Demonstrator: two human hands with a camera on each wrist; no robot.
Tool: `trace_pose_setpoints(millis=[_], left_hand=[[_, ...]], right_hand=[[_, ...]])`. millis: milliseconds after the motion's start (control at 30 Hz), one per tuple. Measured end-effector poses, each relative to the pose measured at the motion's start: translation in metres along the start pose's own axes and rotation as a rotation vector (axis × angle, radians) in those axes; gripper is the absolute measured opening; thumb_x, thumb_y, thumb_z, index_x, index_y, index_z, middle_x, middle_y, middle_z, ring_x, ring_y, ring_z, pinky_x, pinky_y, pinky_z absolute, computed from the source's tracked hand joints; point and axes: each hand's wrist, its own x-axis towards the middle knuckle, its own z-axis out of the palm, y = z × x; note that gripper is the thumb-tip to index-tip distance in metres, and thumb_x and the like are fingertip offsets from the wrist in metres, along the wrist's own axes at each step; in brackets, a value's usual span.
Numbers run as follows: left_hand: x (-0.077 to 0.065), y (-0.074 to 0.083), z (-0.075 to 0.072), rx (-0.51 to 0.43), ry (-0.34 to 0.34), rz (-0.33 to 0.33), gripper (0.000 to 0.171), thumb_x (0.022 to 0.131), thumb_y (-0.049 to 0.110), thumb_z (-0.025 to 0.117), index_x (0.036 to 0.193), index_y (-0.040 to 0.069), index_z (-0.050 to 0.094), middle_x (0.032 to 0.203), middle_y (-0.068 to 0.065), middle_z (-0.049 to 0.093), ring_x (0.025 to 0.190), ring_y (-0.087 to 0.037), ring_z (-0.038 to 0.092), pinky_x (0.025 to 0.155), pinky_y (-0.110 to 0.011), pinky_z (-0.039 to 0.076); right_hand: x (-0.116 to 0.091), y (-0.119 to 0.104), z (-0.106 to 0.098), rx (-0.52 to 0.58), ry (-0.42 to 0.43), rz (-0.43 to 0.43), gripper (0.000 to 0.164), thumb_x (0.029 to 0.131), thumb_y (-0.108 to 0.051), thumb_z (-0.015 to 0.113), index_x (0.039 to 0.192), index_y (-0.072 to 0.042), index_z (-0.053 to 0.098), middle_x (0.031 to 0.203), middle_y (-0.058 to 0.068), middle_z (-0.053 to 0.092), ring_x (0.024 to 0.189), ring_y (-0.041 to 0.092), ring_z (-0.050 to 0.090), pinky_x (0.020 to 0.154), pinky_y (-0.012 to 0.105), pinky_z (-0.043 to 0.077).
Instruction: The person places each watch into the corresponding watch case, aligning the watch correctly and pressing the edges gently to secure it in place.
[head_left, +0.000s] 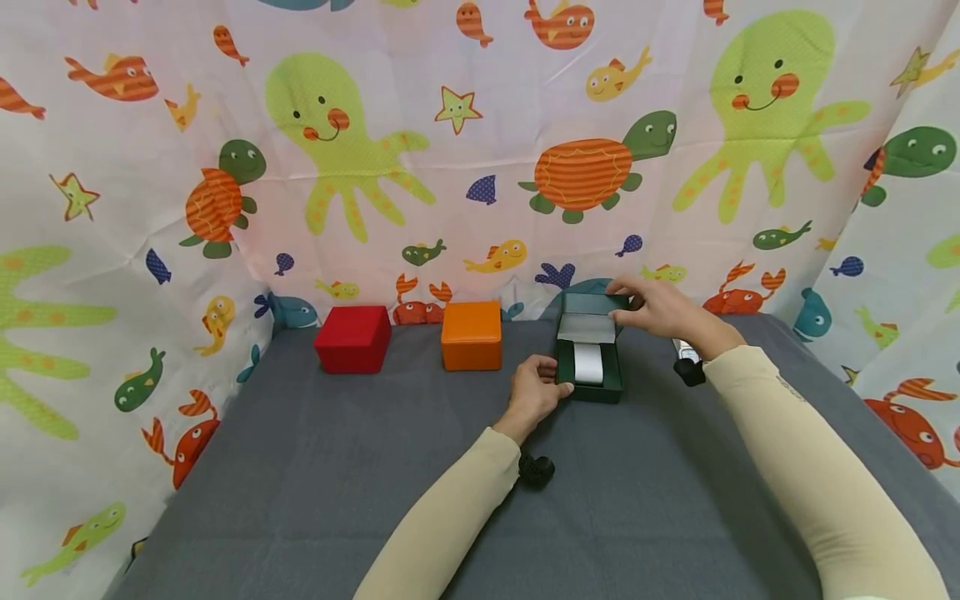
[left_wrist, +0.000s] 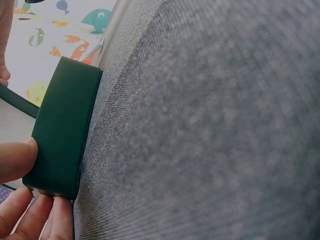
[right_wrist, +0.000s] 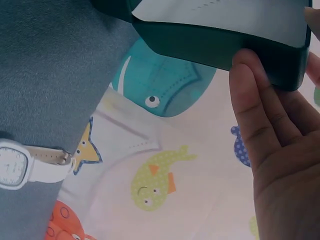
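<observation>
A dark green box (head_left: 612,385) lies on the grey cloth with its lid (head_left: 588,304) raised at the back. Inside the box is a white cushion (head_left: 588,364), and a loose grey flap is visible under the lid. My left hand (head_left: 532,392) grips the box's near left side; in the left wrist view its thumb presses one face of the green box (left_wrist: 62,130) while the fingers hold the end. With my right hand (head_left: 660,312) I pinch the lid's right edge. In the right wrist view, fingers (right_wrist: 247,95) lie against the lid's outer wall (right_wrist: 200,45).
A red box (head_left: 352,340) and an orange box (head_left: 471,336) stand in a row to the left, both closed. A white wristwatch (right_wrist: 14,165) lies on the cloth to the right, partly behind my right wrist. A printed curtain (head_left: 450,167) with sea animals surrounds the table.
</observation>
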Motion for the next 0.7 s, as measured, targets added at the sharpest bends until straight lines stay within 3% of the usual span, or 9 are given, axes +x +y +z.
trace_pose_setpoints(millis=[333, 567, 700], left_hand=[[0.001, -0.002, -0.002, -0.013, -0.005, -0.003, 0.041, 0.077, 0.009, 0.081, 0.113, 0.008, 0.062, 0.1, 0.0, 0.059, 0.092, -0.018, 0.057, 0.082, -0.035, 0.051], [0.0, -0.002, -0.003, -0.012, -0.01, -0.001, 0.04, 0.077, 0.01, 0.081, 0.112, 0.009, 0.063, 0.1, 0.0, 0.059, 0.092, -0.018, 0.057, 0.083, -0.035, 0.051], [0.0, -0.003, -0.003, -0.008, -0.006, -0.002, 0.04, 0.076, 0.01, 0.081, 0.112, 0.01, 0.063, 0.1, 0.0, 0.059, 0.092, -0.017, 0.057, 0.083, -0.035, 0.051]], right_hand=[[0.012, 0.006, 0.001, 0.093, 0.044, 0.118, 0.04, 0.093, -0.028, 0.062, 0.128, -0.01, 0.056, 0.127, 0.021, 0.054, 0.097, 0.033, 0.057, 0.07, 0.042, 0.049], [0.015, 0.005, 0.001, 0.135, 0.038, 0.153, 0.041, 0.094, -0.029, 0.061, 0.129, -0.009, 0.055, 0.131, 0.02, 0.051, 0.099, 0.034, 0.057, 0.068, 0.041, 0.051], [0.014, 0.006, 0.001, 0.134, 0.026, 0.164, 0.05, 0.094, -0.038, 0.06, 0.133, -0.009, 0.051, 0.133, 0.02, 0.05, 0.104, 0.035, 0.056, 0.076, 0.046, 0.052]])
